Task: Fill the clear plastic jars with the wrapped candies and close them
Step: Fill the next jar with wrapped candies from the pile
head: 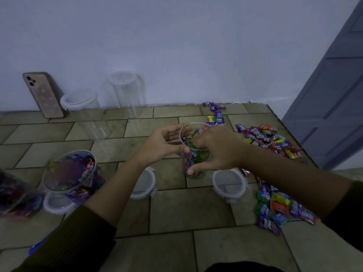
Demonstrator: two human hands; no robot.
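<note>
A clear jar (193, 160), partly filled with wrapped candies, stands open on the tiled floor at centre. My left hand (165, 144) holds it from the left, fingers behind the rim and thumb on the near wall. My right hand (214, 148) comes from the right; its fingers dip into the jar mouth onto the candies, with a green candy (189, 144) at the fingertips. Its thumb lies outside on the jar wall. Loose wrapped candies lie in a pile (269, 140) to the right and another pile (282, 208) nearer me.
A candy-filled jar (68, 171) stands at left, another (17, 197) at the far left edge. Three loose lids (57, 204), (144, 183), (229, 183) lie on the floor. Two empty lidded jars (84, 110), (125, 91) and a phone (43, 95) stand by the wall. A door (324, 95) is at right.
</note>
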